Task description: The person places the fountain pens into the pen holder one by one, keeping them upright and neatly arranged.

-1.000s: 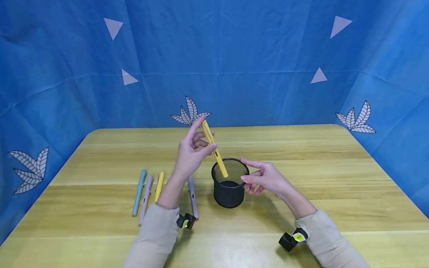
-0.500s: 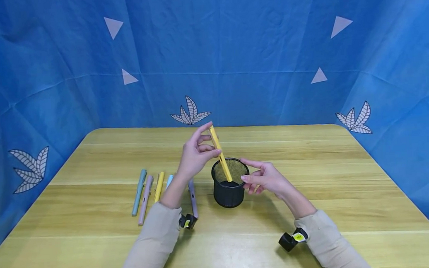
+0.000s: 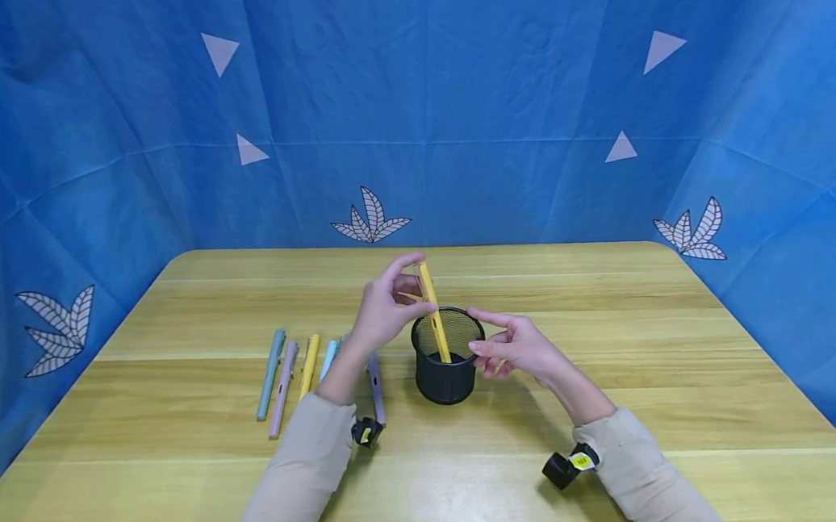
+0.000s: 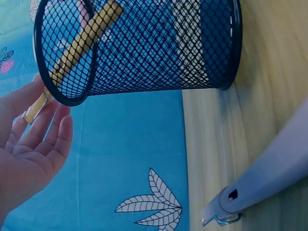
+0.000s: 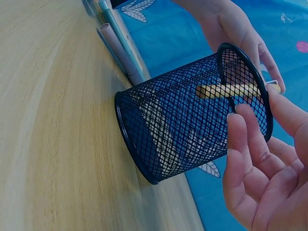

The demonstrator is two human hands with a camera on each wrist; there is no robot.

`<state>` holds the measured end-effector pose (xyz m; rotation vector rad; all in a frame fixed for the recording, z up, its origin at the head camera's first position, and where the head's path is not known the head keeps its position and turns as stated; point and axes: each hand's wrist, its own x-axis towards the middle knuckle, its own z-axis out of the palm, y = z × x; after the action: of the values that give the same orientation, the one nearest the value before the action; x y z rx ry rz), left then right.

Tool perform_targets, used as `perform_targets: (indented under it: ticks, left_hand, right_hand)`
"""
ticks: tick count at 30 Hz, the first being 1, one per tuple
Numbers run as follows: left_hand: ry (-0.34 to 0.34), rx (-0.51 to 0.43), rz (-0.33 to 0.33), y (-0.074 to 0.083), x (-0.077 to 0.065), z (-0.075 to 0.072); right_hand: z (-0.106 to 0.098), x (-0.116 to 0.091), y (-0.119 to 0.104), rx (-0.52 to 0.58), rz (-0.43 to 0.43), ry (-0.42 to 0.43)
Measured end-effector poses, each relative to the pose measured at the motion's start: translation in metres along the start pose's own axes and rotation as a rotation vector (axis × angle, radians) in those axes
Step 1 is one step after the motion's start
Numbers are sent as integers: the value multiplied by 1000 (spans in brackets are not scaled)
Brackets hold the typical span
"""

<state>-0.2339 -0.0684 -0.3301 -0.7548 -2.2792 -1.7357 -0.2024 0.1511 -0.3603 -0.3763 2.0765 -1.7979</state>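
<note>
My left hand (image 3: 385, 310) pinches a yellow pen (image 3: 439, 334) near its upper, clipped end. The pen leans slightly, its lower end inside a black mesh pen holder (image 3: 444, 384) that stands upright on the table. Through the mesh in the left wrist view, the pen's lower end (image 4: 91, 31) shows well above the holder's base. With thumb and index finger, my right hand (image 3: 515, 347) holds the holder's rim on its right side; the other fingers are bent beside the mesh wall (image 5: 192, 120).
Left of the holder, several pens lie on the wooden table (image 3: 513, 481): teal (image 3: 271, 375), lilac (image 3: 284, 390), yellow (image 3: 310, 364), light blue (image 3: 328, 358) and purple (image 3: 376, 389). My left forearm partly covers some. A blue patterned cloth (image 3: 524, 108) hangs behind the table.
My left hand has moved down and to the right, lowering the yellow pen deeper into the holder and bringing it more upright. The right hand and the holder have stayed in place.
</note>
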Motion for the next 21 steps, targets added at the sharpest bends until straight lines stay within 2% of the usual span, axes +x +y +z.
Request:
perform_targets:
  ticks: [7,13,21]
  left_hand:
    - [-47,97,-16,-7,-1,2]
    - [-95,143,-17,-10,-1,4]
    - [-120,177,-61,-12,-3,7]
  right_hand:
    - [0,0,0,-4,11,2]
    - [0,0,0,-9,7,4]
    - [0,0,1,-5,3,2]
